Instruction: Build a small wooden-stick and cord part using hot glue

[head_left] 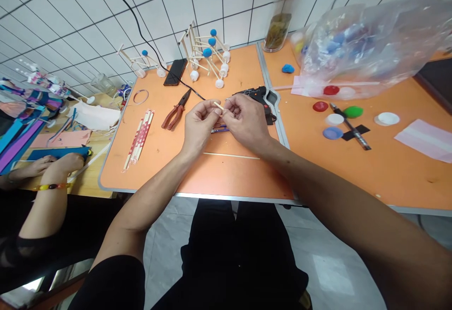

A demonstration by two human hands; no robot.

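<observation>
My left hand (199, 124) and my right hand (245, 121) meet above the orange table (226, 178), fingers pinched together. Between them they hold a short pale wooden stick (219, 106), its end poking out by my left fingertips. Just behind my right hand lies a black glue gun (259, 97). A small purple object (221, 130) lies under my hands. Red-handled pliers (175, 112) rest to the left, and a thin wooden stick (231, 155) lies on the table in front of my wrists.
Wrapped chopsticks (139, 138), a black phone (175, 71) and stick-and-cap models (208, 56) lie farther back. On the right table sit bottle caps (334, 119), a pen (351, 126), a clear plastic bag (370, 42) and a jar (284, 13). Another person's hands (52, 166) work at the left.
</observation>
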